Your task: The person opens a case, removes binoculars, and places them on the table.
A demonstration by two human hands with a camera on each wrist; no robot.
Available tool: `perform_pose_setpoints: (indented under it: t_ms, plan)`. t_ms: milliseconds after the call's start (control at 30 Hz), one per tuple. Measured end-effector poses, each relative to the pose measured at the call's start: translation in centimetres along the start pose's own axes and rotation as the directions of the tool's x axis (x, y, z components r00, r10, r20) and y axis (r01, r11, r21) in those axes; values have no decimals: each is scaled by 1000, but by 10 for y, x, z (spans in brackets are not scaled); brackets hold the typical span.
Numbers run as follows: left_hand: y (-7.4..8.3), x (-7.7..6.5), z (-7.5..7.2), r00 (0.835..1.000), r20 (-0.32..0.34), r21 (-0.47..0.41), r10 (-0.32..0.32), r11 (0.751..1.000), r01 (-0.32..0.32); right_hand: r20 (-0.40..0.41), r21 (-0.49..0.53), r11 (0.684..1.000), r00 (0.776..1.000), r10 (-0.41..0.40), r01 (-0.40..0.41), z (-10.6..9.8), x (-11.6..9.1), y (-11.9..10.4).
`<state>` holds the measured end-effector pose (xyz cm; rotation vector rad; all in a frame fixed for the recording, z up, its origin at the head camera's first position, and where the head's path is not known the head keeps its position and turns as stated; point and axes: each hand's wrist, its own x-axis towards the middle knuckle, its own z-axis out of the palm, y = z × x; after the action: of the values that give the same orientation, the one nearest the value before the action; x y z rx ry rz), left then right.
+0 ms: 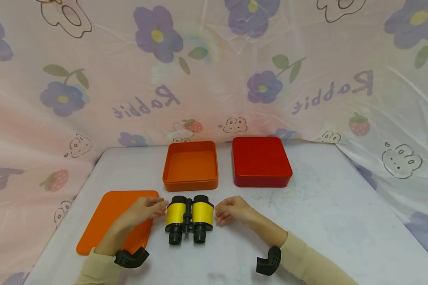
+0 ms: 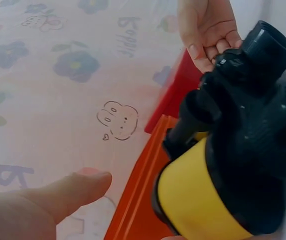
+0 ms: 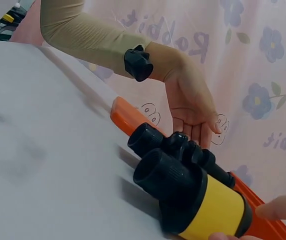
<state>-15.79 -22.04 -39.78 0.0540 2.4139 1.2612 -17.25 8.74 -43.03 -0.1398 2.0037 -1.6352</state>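
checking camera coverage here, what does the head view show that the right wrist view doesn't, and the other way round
Only the head view: the red box and the inside of the open orange box.
Only the right wrist view: the palm of the left hand, and a dark, partly yellow object at top left, too cut off to name.
Both: the binoculars, the flat orange piece, part of the orange box, and both hands, the right hand only partly in the wrist view.

"Rabbit" (image 1: 157,103) — mirrored — reads repeatedly on the curtain (image 1: 214,85).
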Motion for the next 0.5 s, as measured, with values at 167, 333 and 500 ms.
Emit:
perform_pose_setpoints:
  t_ms: [167,333,500]
  plan:
    - [5,-1,-5,1000,7,-9,27,1000,-27,13,-33,999,999,-39,39,-5,-2,-3]
    - [14,-1,-5,998,14,-62,53,997,-52,19,-78,994,997,-72,74,-12,-2,-6]
    - [26,-1,-3,998,13,-83,68,994,-67,-2,-140,985,995,-97,96,-19,-4,-12]
